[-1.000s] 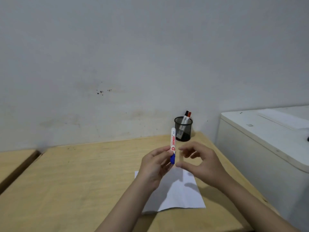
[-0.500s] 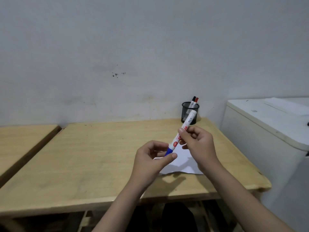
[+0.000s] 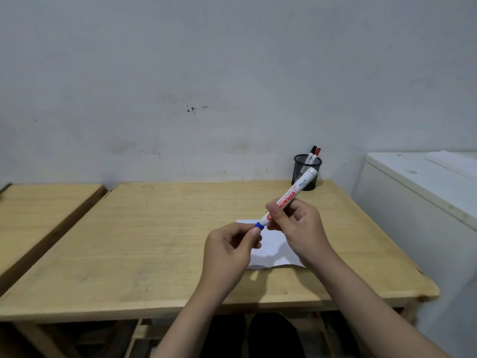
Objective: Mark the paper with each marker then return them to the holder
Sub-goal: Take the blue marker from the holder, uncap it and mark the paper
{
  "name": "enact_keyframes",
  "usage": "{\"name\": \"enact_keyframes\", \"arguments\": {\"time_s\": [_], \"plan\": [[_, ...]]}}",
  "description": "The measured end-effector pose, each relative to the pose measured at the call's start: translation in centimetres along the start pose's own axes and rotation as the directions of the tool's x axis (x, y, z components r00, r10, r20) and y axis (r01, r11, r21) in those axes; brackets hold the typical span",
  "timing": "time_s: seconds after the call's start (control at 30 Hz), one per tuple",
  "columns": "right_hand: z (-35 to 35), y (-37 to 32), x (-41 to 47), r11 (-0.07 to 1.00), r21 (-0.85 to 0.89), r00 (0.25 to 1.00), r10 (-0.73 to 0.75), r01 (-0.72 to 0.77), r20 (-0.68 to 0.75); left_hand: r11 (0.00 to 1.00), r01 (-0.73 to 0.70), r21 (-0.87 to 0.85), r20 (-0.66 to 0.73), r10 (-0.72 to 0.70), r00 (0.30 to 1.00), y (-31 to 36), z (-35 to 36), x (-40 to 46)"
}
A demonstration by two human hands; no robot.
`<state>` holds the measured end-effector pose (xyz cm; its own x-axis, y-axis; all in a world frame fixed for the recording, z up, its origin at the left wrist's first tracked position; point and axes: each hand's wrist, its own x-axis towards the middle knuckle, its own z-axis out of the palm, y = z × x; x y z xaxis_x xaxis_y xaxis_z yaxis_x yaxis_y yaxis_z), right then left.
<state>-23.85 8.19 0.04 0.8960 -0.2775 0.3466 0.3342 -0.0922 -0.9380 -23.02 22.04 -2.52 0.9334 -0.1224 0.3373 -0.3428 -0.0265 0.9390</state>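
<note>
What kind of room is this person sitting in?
Probably a plain study or work room, though it's hard to be sure. A bare wooden table stands against an unpainted-looking grey wall, with a mesh pen holder of markers at the back and a sheet of paper under the hands.

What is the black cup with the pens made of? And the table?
The black cup looks like thin metal mesh, matte: light shows through its tiny holes. The table looks like pale wood, smooth and unpainted, with faint grain lines. It could be a wood-look board; the pictures cannot settle that.
</note>
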Motion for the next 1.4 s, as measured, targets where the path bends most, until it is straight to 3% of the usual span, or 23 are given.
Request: {"name": "enact_keyframes", "arguments": {"time_s": [0.17, 0.3, 0.43, 0.6, 0.83, 0.97, 1.07, 1.23, 1.33, 1.4], "plan": [[-1.1, 0.1, 2.1, 0.995, 0.096, 0.992, 0.018, -0.006, -0.121, 0.998, 0.041, 0.037, 0.085, -0.044, 0.995, -1.3, -1.0, 2.0], [-2.1, 1.2, 3.4, 0.986, 0.155, 0.961, 0.106, -0.067, -0.256, 0.983, 0.112, 0.146, 0.032, -0.118, 0.993, -3.0, -1.7, 6.4], [-2.4, 2.8, 3.9, 0.978, 0.145, 0.945, 0.182, -0.146, -0.273, 0.929, 0.192, 0.316, -0.011, -0.198, 0.980, -5.3, -1.8, 11.6], [-2.7, 4.4, 4.8, 0.977, 0.092, 0.942, 0.209, -0.192, -0.262, 0.844, 0.248, 0.475, 0.033, -0.299, 0.954, -9.0, -1.1, 15.1], [-2.1, 6.0, 6.6, 0.972, 0.078, 0.943, 0.236, -0.224, -0.235, 0.839, 0.192, 0.509, 0.092, -0.275, 0.957, -11.5, -1.4, 15.5], [-1.3, 6.4, 7.6, 0.972, 0.095, 0.949, 0.232, -0.216, -0.215, 0.907, 0.223, 0.358, -0.013, -0.235, 0.972, -11.0, -1.9, 13.7], [-0.4, 6.8, 8.3, 0.963, 0.125, 0.943, 0.260, -0.238, -0.208, 0.928, 0.162, 0.335, 0.039, -0.185, 0.982, -10.3, -2.0, 11.5], [1.4, 8.0, 9.6, 0.880, 0.168, 0.873, 0.467, -0.444, -0.140, 0.846, -0.110, 0.522, 0.361, -0.101, 0.927, -10.2, -2.6, 10.0], [2.3, 9.3, 9.9, 0.831, 0.135, 0.830, 0.552, -0.540, -0.079, 0.821, -0.140, 0.553, 0.357, -0.082, 0.930, -10.3, -2.8, 10.3], [2.8, 9.8, 9.9, 0.845, 0.104, 0.845, 0.532, -0.524, -0.062, 0.801, -0.166, 0.575, 0.350, -0.058, 0.935, -10.5, -2.8, 10.5]]}}
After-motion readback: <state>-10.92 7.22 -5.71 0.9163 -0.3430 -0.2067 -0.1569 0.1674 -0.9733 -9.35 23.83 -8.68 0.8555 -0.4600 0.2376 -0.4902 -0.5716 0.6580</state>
